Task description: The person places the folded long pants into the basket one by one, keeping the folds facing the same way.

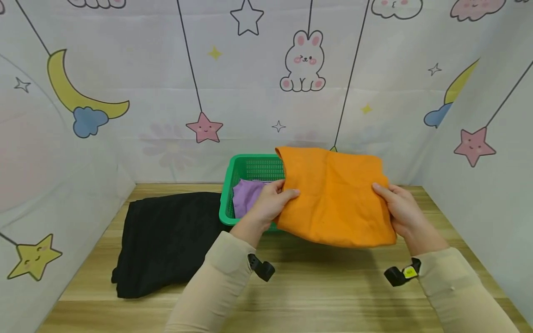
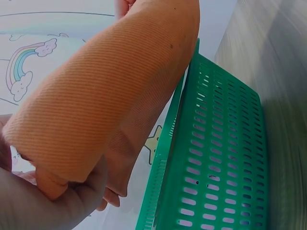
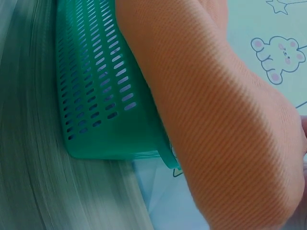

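An orange folded cloth is held up in the air between both hands, in front of the green basket and hiding its right part. My left hand grips the cloth's left edge, thumb on the near face. On the opposite edge, my right hand pinches it the same way. Purple fabric lies inside the basket. Both wrist views show the orange cloth bulging close to the camera, with the basket's slotted wall beside it.
A folded black cloth lies on the wooden table, left of the basket. Behind stands a white curtain printed with stars, moons and a bunny, and it closes in both sides.
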Available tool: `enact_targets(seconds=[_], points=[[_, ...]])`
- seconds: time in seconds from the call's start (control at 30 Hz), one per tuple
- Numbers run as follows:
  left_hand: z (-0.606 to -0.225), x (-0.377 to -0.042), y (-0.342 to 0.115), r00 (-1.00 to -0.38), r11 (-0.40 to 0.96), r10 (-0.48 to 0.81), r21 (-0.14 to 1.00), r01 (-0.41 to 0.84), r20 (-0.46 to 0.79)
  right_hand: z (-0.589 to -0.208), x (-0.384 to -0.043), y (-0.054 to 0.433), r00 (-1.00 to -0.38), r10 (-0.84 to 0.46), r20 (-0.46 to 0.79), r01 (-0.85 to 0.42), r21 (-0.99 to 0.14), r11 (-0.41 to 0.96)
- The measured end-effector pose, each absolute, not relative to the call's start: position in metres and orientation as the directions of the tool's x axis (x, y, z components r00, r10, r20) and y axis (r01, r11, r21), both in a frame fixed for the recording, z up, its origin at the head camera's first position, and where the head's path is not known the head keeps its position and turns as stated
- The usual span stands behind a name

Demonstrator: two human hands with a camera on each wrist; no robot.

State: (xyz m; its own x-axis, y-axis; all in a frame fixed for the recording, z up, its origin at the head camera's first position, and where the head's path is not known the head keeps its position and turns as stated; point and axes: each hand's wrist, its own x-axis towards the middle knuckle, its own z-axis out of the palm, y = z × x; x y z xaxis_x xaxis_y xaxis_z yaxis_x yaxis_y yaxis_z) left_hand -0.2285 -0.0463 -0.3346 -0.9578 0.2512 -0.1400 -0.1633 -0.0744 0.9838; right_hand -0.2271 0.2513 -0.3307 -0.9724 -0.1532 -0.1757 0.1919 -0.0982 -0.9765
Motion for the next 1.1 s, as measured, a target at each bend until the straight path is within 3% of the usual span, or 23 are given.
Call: enact_targets(seconds=[1.1], points=[[-0.334,-0.228,-0.063,-0.962,-0.054,0.24,0.988,-0.144,-0.127,-0.326,-0.233,0.239,-0.966,-0.174,-0.192,0.194,-0.981,0.006]])
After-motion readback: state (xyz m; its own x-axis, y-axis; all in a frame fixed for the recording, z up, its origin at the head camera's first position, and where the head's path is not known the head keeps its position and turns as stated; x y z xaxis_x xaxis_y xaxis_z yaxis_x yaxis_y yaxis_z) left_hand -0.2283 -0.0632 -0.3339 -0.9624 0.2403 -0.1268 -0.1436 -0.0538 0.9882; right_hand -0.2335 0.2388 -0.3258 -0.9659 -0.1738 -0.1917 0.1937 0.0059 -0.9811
